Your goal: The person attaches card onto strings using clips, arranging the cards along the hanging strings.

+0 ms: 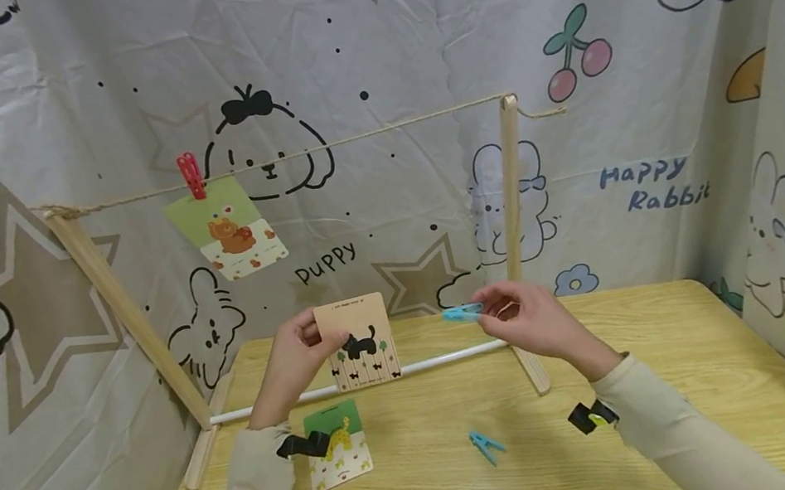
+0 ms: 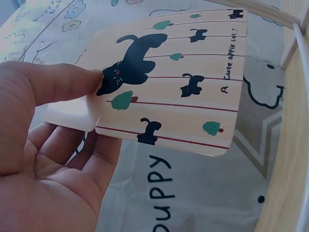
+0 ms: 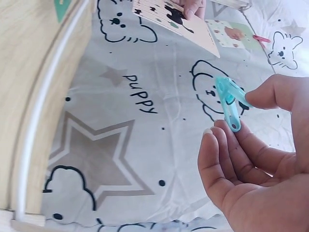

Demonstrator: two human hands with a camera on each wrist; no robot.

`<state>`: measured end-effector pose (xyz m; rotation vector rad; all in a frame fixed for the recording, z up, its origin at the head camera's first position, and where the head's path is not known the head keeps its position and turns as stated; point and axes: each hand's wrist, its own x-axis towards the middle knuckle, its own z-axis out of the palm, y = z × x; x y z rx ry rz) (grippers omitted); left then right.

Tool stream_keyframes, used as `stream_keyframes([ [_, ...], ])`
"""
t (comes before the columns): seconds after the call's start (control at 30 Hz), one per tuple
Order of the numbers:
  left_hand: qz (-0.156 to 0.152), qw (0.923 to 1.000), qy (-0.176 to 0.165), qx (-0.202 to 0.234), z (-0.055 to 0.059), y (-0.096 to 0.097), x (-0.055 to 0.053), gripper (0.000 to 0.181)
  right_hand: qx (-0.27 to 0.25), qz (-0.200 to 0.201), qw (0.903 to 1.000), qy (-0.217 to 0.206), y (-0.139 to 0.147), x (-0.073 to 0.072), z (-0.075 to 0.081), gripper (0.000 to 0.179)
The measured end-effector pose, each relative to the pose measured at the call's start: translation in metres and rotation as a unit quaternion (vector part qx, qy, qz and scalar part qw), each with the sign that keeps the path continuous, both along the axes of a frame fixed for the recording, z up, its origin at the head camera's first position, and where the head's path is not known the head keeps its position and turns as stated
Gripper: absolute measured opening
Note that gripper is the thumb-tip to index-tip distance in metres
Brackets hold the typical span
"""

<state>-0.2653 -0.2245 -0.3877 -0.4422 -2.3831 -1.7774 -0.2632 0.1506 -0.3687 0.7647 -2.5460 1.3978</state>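
Note:
In the head view my left hand [image 1: 302, 350] pinches a peach card [image 1: 362, 329] printed with a black cat, thumb on its front and fingers behind. The left wrist view shows the card [image 2: 169, 87] bent a little near the thumb. My right hand [image 1: 527, 318] holds a light blue clothespin [image 1: 462, 313] between thumb and fingers, to the right of the card. In the right wrist view the thumb and fingers press the two handles of the clothespin [image 3: 227, 101]. Both hands are below the twine [image 1: 377, 132].
A red clothespin [image 1: 190, 175] holds a bear card [image 1: 228, 230] on the twine's left part. Two wooden posts [image 1: 509, 187] carry the twine, with a white rod [image 1: 446, 360] low between them. On the table lie a green-and-white card [image 1: 341, 466] and another blue clothespin [image 1: 487, 446].

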Motion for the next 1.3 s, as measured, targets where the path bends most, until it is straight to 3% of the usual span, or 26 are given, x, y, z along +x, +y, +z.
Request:
stream_keyframes([
  [0.17,0.006,1.0000,0.005,0.004,0.009,0.006,-0.002,0.038,-0.003,-0.008,0.9998,0.016,-0.004,-0.006,0.014,0.022],
  [0.4,0.019,0.9990,0.041,0.004,0.021,0.014,-0.006,0.034,-0.014,-0.010,0.9992,0.035,-0.011,-0.013,0.031,0.021],
  [0.87,0.051,0.9915,0.106,0.057,0.043,0.027,-0.018,0.035,-0.049,-0.004,0.9962,0.073,-0.028,-0.025,0.071,0.024],
  [1.07,0.064,0.9876,0.117,0.082,0.054,0.031,-0.022,0.033,-0.071,-0.002,0.9952,0.067,-0.038,-0.031,0.086,0.027],
  [1.3,0.072,0.9841,0.127,0.101,0.066,0.032,-0.028,0.035,-0.095,0.013,0.9910,0.094,-0.052,-0.036,0.110,0.025],
])
